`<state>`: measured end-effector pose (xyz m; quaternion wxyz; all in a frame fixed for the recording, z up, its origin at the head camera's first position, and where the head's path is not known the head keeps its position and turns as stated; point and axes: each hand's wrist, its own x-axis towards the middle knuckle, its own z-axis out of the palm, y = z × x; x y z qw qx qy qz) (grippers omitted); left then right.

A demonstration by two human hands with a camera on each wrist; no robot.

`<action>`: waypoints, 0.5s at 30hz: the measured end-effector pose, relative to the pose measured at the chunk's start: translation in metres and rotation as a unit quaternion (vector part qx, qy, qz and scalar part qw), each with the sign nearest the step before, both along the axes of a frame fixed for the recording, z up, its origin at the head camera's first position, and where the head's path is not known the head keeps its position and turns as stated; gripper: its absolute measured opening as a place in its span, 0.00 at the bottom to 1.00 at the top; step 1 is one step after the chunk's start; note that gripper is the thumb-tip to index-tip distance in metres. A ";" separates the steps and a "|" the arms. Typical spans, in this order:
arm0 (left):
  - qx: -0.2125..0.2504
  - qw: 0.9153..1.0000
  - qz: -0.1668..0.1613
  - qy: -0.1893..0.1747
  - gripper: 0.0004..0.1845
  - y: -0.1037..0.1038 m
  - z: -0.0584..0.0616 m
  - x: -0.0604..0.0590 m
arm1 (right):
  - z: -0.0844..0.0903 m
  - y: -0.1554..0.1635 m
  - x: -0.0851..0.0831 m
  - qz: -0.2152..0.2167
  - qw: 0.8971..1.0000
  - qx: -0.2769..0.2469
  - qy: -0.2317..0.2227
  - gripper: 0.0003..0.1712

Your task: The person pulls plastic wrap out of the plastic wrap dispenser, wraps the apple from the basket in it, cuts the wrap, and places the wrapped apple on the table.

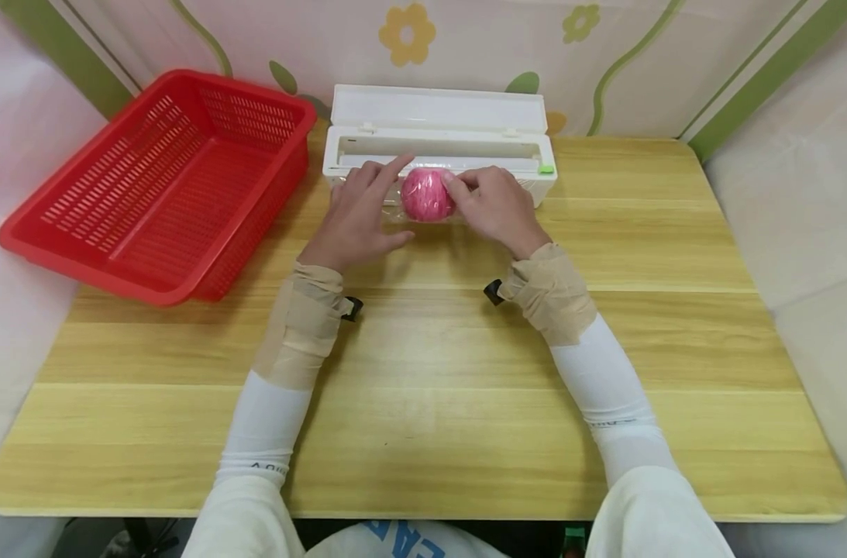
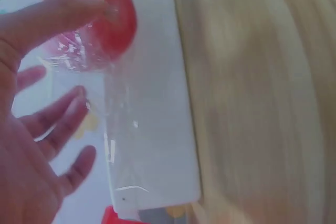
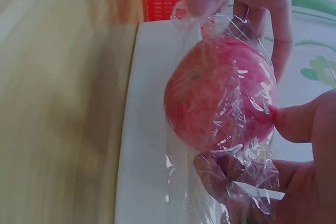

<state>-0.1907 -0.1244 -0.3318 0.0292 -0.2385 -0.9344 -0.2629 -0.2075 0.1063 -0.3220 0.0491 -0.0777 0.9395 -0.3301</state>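
A round pinkish-red apple [image 1: 426, 194] is covered in clear plastic wrap [image 3: 239, 124], held just in front of a white wrap dispenser [image 1: 437, 143]. My right hand [image 1: 496, 205] grips the apple from the right, its thumb on the skin through the film and its fingers beneath, as the right wrist view shows. On the left, my left hand [image 1: 359, 213] has its fingers spread and thumb extended beside the apple. Whether its fingertips touch the loose film cannot be made out. Film hangs along the dispenser's front in the left wrist view.
The dispenser's lid [image 1: 438, 107] stands raised at the back, with a green slider [image 1: 546, 169] at its right end. A red plastic basket [image 1: 217, 267] is at the back left of the wooden table [image 1: 423, 418]. A flowered sheet hangs behind.
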 end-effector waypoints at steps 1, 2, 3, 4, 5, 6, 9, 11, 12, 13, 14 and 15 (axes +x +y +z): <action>0.001 1.000 -0.003 0.009 0.57 -0.001 -0.001 -0.001 | 0.000 0.000 0.000 -0.001 1.000 0.001 0.002 0.36; 0.004 1.000 -0.005 0.019 0.56 -0.001 -0.003 -0.001 | 0.001 0.000 0.000 0.000 1.000 0.003 0.004 0.36; 0.006 1.000 -0.004 0.027 0.55 -0.001 -0.004 -0.002 | 0.001 0.000 -0.001 0.001 1.000 0.003 0.005 0.35; 0.008 0.999 -0.003 0.036 0.55 -0.001 -0.006 -0.003 | 0.002 0.001 -0.001 0.002 1.000 0.001 0.006 0.35; 0.011 0.999 -0.002 0.047 0.54 -0.001 -0.008 -0.004 | 0.002 0.001 -0.001 0.005 1.000 -0.002 0.007 0.35; 0.014 0.998 -0.001 0.057 0.53 -0.001 -0.010 -0.005 | 0.002 0.001 -0.002 0.009 1.000 -0.005 0.008 0.35; 0.027 0.996 -0.003 0.081 0.48 0.000 -0.015 -0.007 | 0.001 0.000 -0.004 0.021 1.000 -0.018 0.003 0.35; 0.029 0.995 -0.007 0.091 0.45 0.001 -0.018 -0.008 | 0.000 0.000 -0.005 0.025 0.999 -0.026 -0.001 0.35; 0.029 0.995 -0.009 0.094 0.44 0.001 -0.018 -0.008 | 0.000 0.000 -0.005 0.025 0.999 -0.030 -0.005 0.35; 0.029 0.995 -0.009 0.097 0.43 0.001 -0.019 -0.008 | 0.000 0.000 -0.005 0.024 0.999 -0.032 -0.005 0.35; 0.026 0.995 -0.008 0.098 0.42 0.001 -0.019 -0.008 | 0.000 0.000 -0.006 0.024 0.999 -0.035 -0.003 0.35; 0.023 0.995 -0.007 0.099 0.42 0.001 -0.019 -0.008 | 0.000 0.000 -0.006 0.023 0.999 -0.039 0.000 0.35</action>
